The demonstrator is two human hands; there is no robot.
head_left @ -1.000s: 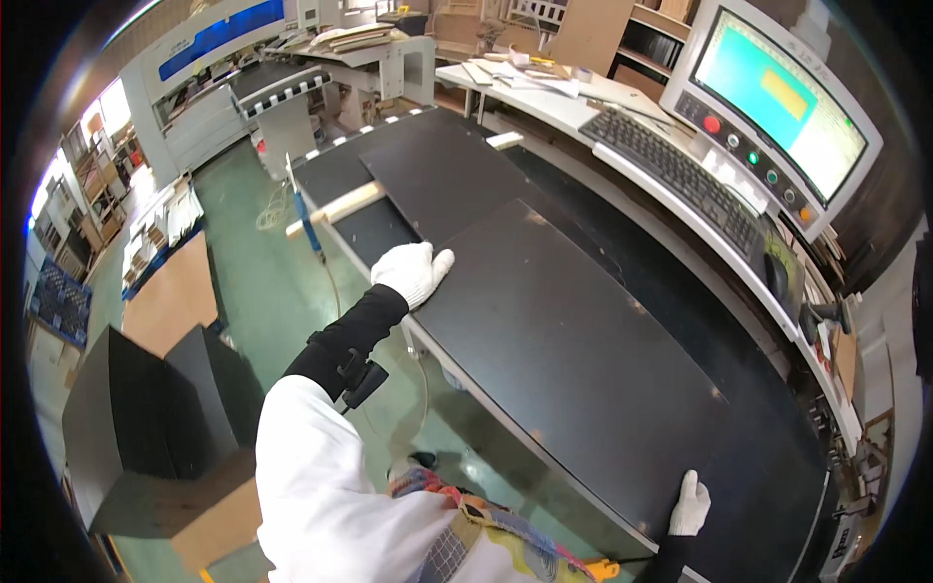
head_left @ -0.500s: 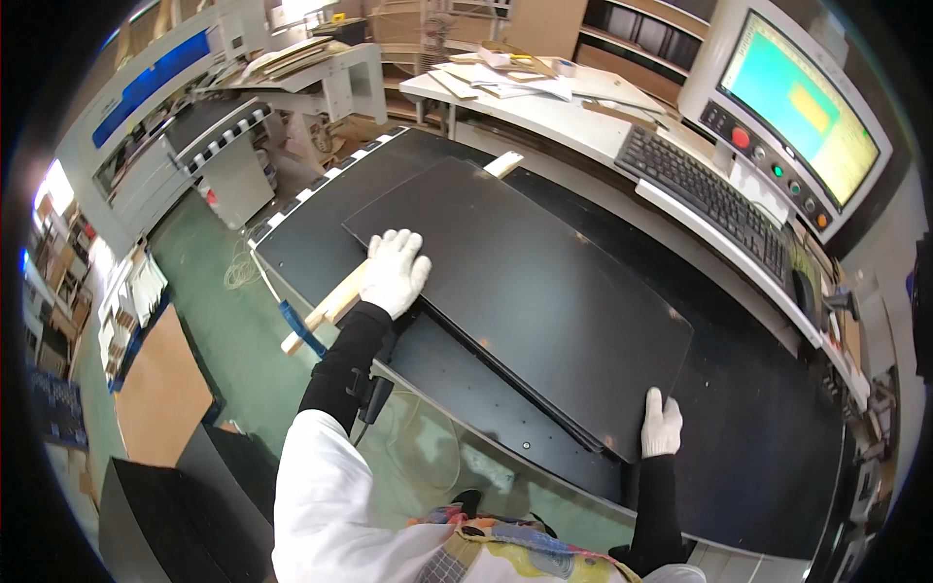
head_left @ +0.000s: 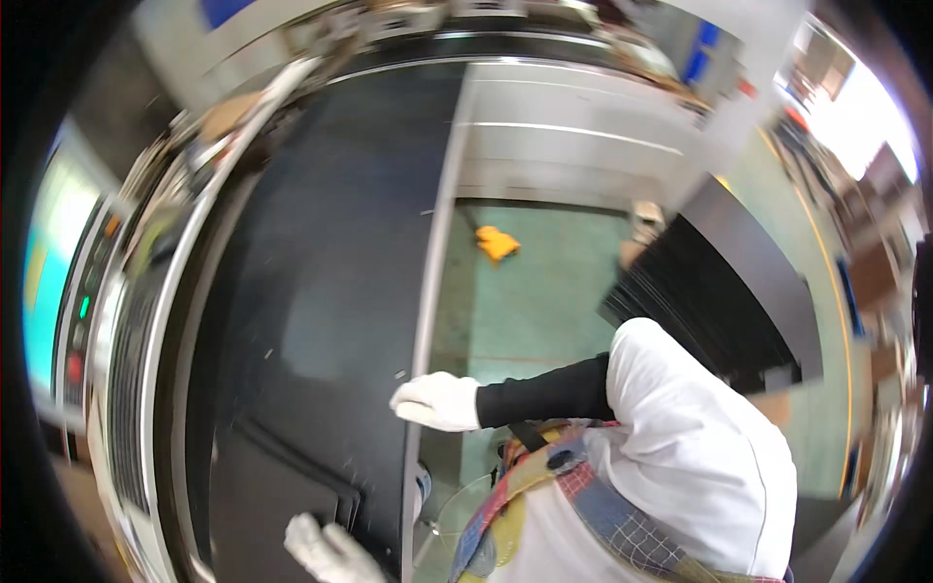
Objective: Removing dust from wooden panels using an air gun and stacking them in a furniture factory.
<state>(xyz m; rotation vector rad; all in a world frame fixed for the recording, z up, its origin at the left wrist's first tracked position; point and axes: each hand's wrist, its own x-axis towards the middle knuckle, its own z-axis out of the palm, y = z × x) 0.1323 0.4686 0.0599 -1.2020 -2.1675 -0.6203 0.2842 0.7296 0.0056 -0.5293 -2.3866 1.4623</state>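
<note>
While view blurs, both gloved hands lie flat, fingers spread, on black sheet (head_left: 311, 321): right hand (head_left: 437, 401), left hand (head_left: 326, 552).

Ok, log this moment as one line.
left hand: gloved, at edge of black sheet | right hand: gloved, flat on sheet | view: motion-blurred

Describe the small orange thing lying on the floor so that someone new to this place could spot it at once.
Start from the long black machine table with the metal front edge. On the green floor to its right, towards the grey wall, lies the crumpled orange thing, maybe a cloth. It is the only bright orange thing there; the stacked sheets nearby are black.
</note>
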